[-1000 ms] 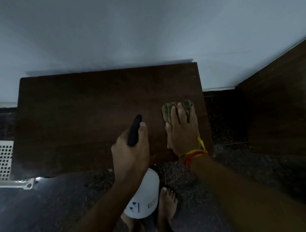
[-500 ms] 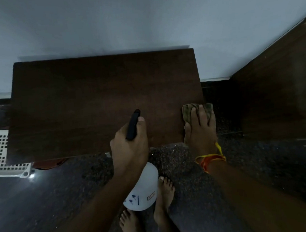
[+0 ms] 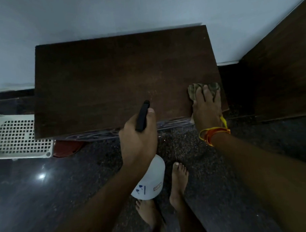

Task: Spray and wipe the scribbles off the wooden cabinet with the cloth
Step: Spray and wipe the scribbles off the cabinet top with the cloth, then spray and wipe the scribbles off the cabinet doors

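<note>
Green-brown, the cloth [image 3: 204, 92] now sits at the near right corner of the cabinet [image 3: 112, 82]; a second ago it was more toward the middle. The right hand [image 3: 207, 110] presses it flat with straight fingers. The left hand [image 3: 138, 139] stays wrapped around the spray bottle [image 3: 149, 181], just off the front edge. Scribbles [image 3: 170, 123] show on the front face, so I judge the wiping is not finished.

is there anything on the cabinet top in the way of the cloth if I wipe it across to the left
Nothing visible. The right hand presses the cloth near the right edge of the cabinet, whose top shows bare wood leftward. The left hand holds the spray bottle at the front edge.
</note>
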`<control>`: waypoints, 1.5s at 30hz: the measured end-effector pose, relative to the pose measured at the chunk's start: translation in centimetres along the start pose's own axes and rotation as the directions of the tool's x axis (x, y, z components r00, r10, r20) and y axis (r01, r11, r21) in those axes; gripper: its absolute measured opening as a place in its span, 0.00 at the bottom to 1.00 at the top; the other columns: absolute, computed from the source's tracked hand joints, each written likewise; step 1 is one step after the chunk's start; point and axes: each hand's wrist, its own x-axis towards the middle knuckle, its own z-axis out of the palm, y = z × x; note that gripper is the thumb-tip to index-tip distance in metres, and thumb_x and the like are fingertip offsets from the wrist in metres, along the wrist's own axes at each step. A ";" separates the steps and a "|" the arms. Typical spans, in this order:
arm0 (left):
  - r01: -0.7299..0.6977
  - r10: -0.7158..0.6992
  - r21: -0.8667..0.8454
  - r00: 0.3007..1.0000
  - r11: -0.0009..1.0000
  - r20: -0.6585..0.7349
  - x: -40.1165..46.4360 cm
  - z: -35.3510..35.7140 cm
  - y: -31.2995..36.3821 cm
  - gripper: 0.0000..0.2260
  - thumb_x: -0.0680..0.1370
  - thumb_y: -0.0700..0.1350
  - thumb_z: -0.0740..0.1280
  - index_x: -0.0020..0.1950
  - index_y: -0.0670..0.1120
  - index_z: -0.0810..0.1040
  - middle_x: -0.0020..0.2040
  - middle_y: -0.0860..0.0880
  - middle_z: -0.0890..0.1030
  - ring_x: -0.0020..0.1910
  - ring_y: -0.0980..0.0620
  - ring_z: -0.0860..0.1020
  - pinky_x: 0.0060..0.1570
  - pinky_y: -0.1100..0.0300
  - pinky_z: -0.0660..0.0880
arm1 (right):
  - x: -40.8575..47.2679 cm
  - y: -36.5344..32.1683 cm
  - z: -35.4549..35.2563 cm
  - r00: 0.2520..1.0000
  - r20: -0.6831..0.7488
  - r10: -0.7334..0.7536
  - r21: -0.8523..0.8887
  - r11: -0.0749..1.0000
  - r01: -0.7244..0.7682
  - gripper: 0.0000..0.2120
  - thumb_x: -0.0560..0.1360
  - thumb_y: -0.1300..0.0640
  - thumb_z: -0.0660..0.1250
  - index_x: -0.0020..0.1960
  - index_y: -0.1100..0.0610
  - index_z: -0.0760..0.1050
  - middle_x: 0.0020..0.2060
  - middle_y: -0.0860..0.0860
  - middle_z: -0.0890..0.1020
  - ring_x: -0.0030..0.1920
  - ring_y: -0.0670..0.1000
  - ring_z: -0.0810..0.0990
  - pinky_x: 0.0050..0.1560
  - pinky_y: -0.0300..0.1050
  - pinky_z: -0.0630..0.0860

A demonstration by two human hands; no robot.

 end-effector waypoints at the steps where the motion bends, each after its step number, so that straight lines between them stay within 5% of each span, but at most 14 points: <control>1: -0.003 0.003 -0.007 1.000 1.000 0.002 -0.4 -0.1 -0.4 0.15 0.81 0.55 0.62 0.36 0.51 0.73 0.34 0.35 0.75 0.32 0.34 0.75 0.34 0.38 0.77 | -0.5 -0.2 0.3 0.999 0.039 -0.008 -0.004 1.000 0.008 0.19 0.77 0.63 0.60 0.66 0.70 0.70 0.63 0.69 0.73 0.66 0.68 0.72 0.67 0.72 0.63; 7: 0.008 -0.007 -0.063 1.000 0.998 0.016 -3.0 -0.7 -2.5 0.10 0.81 0.54 0.62 0.40 0.57 0.73 0.43 0.34 0.79 0.38 0.31 0.77 0.39 0.40 0.78 | -1.9 -1.6 0.1 0.979 0.170 -0.108 0.014 0.994 0.107 0.25 0.76 0.68 0.63 0.72 0.69 0.63 0.69 0.67 0.68 0.68 0.71 0.67 0.73 0.67 0.57; 12: 0.009 -0.012 -0.058 0.999 0.998 -0.048 -4.8 -0.8 -4.3 0.12 0.81 0.55 0.62 0.37 0.60 0.70 0.45 0.33 0.80 0.40 0.32 0.78 0.38 0.40 0.79 | -3.3 -1.6 -1.3 0.959 0.116 -0.258 0.121 0.962 0.244 0.21 0.75 0.67 0.66 0.67 0.67 0.70 0.65 0.65 0.73 0.66 0.66 0.71 0.69 0.60 0.66; 23: -0.041 0.023 -0.092 0.982 0.995 -0.188 -8.9 0.7 -9.1 0.13 0.82 0.52 0.62 0.38 0.51 0.74 0.40 0.33 0.79 0.36 0.33 0.77 0.33 0.38 0.76 | -7.9 -2.0 -3.7 0.977 -0.174 -0.123 0.417 0.890 0.187 0.19 0.80 0.63 0.61 0.69 0.65 0.70 0.69 0.63 0.71 0.67 0.67 0.68 0.68 0.61 0.68; 30: -0.108 0.079 -0.108 0.966 0.988 -0.246 -8.7 0.9 -14.5 0.15 0.82 0.49 0.62 0.40 0.41 0.75 0.32 0.38 0.73 0.29 0.45 0.69 0.25 0.63 0.64 | -9.8 -5.2 -1.9 0.953 -0.299 -0.052 0.487 0.850 0.200 0.20 0.79 0.64 0.60 0.70 0.65 0.69 0.70 0.62 0.70 0.69 0.66 0.68 0.70 0.61 0.66; 33: -0.174 0.132 -0.132 0.951 0.976 -0.279 -7.9 0.7 -16.8 0.15 0.82 0.48 0.62 0.40 0.39 0.75 0.34 0.32 0.75 0.29 0.38 0.70 0.26 0.56 0.66 | -10.5 -7.1 -0.4 0.946 -0.323 -0.004 0.528 0.829 0.183 0.20 0.80 0.63 0.59 0.71 0.64 0.68 0.72 0.61 0.68 0.71 0.65 0.66 0.72 0.60 0.64; 37: -0.258 0.201 -0.152 0.928 0.954 -0.314 -6.3 0.5 -20.5 0.14 0.82 0.47 0.63 0.39 0.42 0.75 0.32 0.37 0.73 0.28 0.41 0.69 0.25 0.61 0.65 | -12.4 -10.4 3.1 0.913 -0.405 0.048 0.570 0.794 0.212 0.21 0.80 0.60 0.55 0.70 0.64 0.69 0.71 0.61 0.69 0.70 0.65 0.67 0.69 0.62 0.66; 45: -0.468 0.407 -0.106 0.842 0.877 -0.353 -1.1 0.2 -27.9 0.19 0.82 0.50 0.63 0.38 0.37 0.72 0.29 0.35 0.70 0.27 0.36 0.68 0.27 0.48 0.66 | -15.6 -15.9 12.4 0.858 -0.473 0.198 0.659 0.726 0.196 0.20 0.81 0.58 0.55 0.71 0.63 0.67 0.71 0.60 0.69 0.71 0.60 0.66 0.69 0.62 0.68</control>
